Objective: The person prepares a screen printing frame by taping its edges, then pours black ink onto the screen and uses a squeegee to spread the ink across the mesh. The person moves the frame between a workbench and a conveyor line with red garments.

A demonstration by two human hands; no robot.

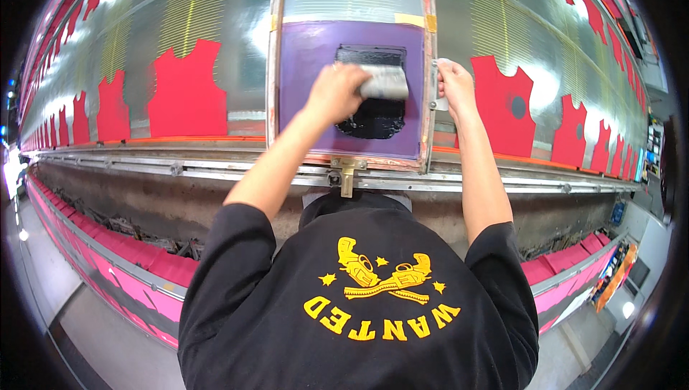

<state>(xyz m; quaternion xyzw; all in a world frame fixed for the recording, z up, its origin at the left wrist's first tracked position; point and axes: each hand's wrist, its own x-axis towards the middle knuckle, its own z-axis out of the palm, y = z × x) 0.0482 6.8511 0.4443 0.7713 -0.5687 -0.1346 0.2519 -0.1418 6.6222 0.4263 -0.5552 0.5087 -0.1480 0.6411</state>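
A framed printing screen [296, 96] with purple mesh lies in front of me on the long table. My left hand [336, 94] is closed around a squeegee [385, 83], whose pale blade is smeared by motion. The squeegee sits over a patch of black ink [373, 119] on the mesh. At the screen's right side, the fingers of my right hand [455, 86] are closed on a small side handle of the frame, mostly hidden by the hand. What lies under the screen cannot be seen.
Red cut fabric pieces [188, 88] lie in rows on the table to both sides. A red piece at right [502, 114] bears a dark round print. A metal rail [215, 170] runs along the near edge, with a clamp [347, 178] below the screen. Pink fabric [136, 275] hangs behind me.
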